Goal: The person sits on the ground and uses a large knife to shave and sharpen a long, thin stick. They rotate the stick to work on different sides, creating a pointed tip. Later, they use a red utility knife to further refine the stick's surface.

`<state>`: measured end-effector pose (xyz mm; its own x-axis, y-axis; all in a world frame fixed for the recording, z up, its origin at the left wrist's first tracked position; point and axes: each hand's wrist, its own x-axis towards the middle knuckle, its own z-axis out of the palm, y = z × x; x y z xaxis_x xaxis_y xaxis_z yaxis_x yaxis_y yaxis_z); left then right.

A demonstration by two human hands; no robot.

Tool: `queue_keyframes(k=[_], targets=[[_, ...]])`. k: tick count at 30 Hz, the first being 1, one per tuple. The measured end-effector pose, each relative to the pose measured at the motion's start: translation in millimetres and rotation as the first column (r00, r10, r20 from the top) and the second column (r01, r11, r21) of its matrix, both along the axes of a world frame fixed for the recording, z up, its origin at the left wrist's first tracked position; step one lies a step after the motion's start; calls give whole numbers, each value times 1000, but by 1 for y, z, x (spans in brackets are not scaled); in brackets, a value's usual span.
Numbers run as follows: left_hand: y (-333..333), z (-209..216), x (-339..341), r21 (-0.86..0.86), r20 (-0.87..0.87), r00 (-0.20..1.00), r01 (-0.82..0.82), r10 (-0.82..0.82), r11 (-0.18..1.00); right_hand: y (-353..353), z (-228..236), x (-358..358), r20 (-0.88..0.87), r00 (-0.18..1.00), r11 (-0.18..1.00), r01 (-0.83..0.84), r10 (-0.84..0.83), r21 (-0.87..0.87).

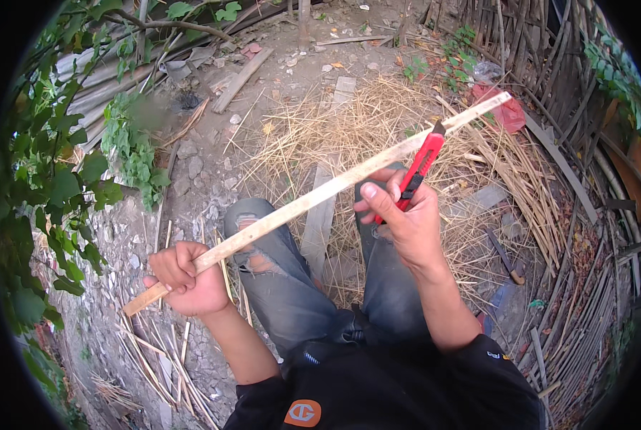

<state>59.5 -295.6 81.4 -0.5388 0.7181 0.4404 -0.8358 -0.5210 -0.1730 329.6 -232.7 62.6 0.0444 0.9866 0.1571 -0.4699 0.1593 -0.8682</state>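
My left hand is wrapped round the lower left end of a long, pale wooden strip. The strip slants up to the right across my knees, its far end near a red plastic bag. In my right hand is a red and black utility knife, its dark blade pointing upward and lying close to the strip. Whether the blade touches the wood I cannot tell. My right thumb and fingers close on the knife's lower body.
Straw and thin shavings cover the ground before me. A long knife lies at the right, near a bundle of split sticks. Loose strips lie at lower left. A stick fence and leafy branches flank me.
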Motion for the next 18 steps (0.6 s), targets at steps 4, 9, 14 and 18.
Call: queue_keyframes(k=[4,9,14,18], targets=[[4,-30,8,-1,-214,976,52,-51,999,40,11,14,-171,985,999,4,5,53],[-16,-76,-31,-315,-641,661,236,-390,919,92,29,16,-43,990,987,-133,137,90],[-15,-67,-85,-535,-843,34,-164,-537,829,114,39,-19,155,922,934,-355,356,-33],[42,-21,-40,-428,-876,-105,-282,-471,859,125,35,-59,272,819,862,-495,504,-109]])
